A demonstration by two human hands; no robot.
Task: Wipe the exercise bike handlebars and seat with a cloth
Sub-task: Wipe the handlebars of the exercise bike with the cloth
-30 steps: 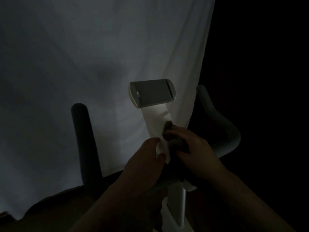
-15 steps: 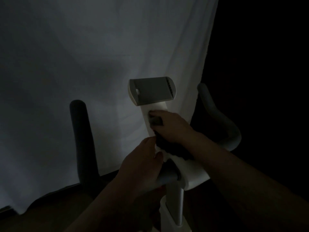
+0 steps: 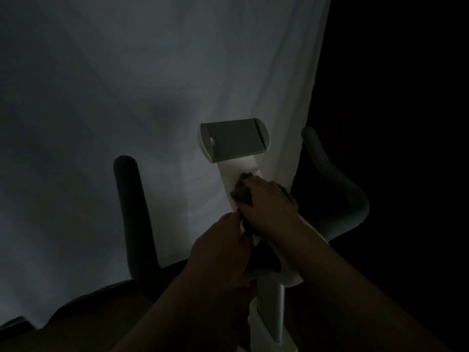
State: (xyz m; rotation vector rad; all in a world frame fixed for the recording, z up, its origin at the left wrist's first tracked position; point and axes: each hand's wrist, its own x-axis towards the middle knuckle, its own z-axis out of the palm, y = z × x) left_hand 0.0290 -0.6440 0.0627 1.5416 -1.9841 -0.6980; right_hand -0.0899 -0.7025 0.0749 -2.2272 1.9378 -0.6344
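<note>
In dim light, the right hand [image 3: 269,201] pressed a dark cloth [image 3: 242,195] against the smooth white console stem [image 3: 234,171], fingers curled over it. The left hand [image 3: 220,247] seemed to steady the stem below, its grip unclear. Firm, overlapping strokes would suit; the padded curved handlebars [image 3: 337,189] and unseen seat awaited.
</note>
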